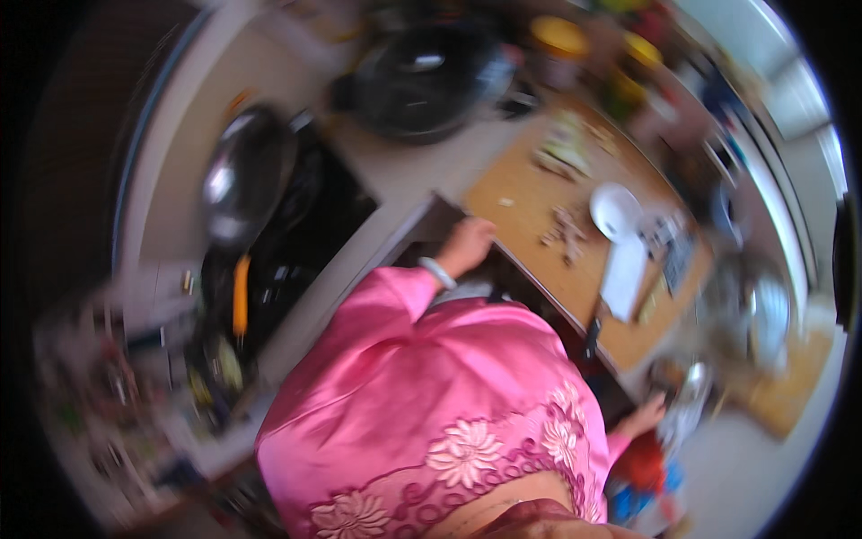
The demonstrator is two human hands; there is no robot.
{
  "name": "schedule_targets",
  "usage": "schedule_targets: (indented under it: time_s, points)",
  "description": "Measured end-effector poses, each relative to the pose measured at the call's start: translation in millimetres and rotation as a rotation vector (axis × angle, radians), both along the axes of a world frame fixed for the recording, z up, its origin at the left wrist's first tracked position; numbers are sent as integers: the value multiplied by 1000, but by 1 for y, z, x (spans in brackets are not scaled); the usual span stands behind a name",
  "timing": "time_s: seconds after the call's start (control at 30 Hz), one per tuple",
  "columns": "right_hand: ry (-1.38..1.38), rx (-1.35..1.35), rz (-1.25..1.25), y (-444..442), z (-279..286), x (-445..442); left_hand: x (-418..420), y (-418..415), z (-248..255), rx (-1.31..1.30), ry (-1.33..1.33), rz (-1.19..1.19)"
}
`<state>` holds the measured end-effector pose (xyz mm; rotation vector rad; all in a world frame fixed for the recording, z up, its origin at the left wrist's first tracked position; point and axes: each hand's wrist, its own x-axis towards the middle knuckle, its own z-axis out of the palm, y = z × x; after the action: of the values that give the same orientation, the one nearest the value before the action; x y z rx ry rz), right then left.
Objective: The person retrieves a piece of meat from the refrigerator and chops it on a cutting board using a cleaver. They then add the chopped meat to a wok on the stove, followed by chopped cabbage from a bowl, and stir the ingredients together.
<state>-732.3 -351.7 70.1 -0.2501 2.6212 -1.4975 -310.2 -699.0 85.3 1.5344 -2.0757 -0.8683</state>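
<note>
My left hand (pixel 469 246), with a pale bangle at its wrist, has its fingers curled at the near left edge of a wooden cutting board (pixel 518 229). Blur hides whether it grips the board or the dark cabinet edge (pixel 431 222) beside it. Small chopped pieces (pixel 566 234), a white bowl (pixel 615 210) and a cleaver (pixel 618 283) lie on the board, the cleaver's black handle over the near edge. At the lower right, my right hand (pixel 648 412) is by a shiny metal item (pixel 695 387); its fingers are too blurred to show a hold.
A black stove top (pixel 337 202) to the left bears a steel pan (pixel 246 178) and a tool with an orange handle (pixel 241 296). A large dark wok (pixel 424 87) stands at the back. Yellow-lidded jars (pixel 559 37) crowd the far side. Red and blue bags (pixel 643 465) are at lower right.
</note>
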Motion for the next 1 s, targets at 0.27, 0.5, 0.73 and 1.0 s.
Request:
schedule_targets:
  time_s: [0.27,0.5,0.73,1.0]
  points:
    - [-641,-457,29,4,-12,-35,43,117,-16,150,15,76]
    - [-544,-490,-28,10,20,-19,73,136,-22,152,50,158]
    - [-336,-228,213,19,111,46,109,135,-27,149,94,113]
    - [-336,-123,875,-84,222,206,196,159,-3,140,173,181]
